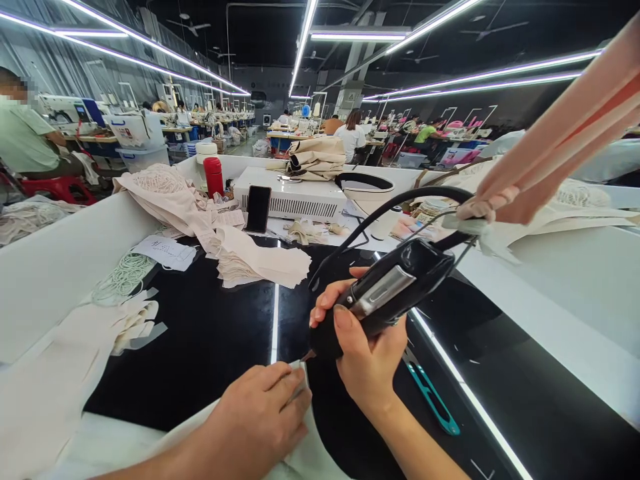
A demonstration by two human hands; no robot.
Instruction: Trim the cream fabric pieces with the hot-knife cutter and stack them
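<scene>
My right hand [367, 353] is wrapped round a black handheld tool [387, 290] with a silver plate, tilted down to the left. A black cable and a pink cloth strip [555, 147] run from its upper end. The tool's tip meets the edge of a pale fabric piece [313, 437]. My left hand [263, 417] pinches that fabric near the tip, its fingers pressed together on the black glossy tabletop [210, 347]. Right of my right hand lies a teal thread snipper [435, 397].
Beige fabric stacks [265, 257] lie ahead and at the left, near green elastic cords [123, 277] and a paper label [165, 251]. Behind stand a phone [259, 209], a red bottle [213, 177] and a white vented box [290, 195]. People sit at sewing machines beyond.
</scene>
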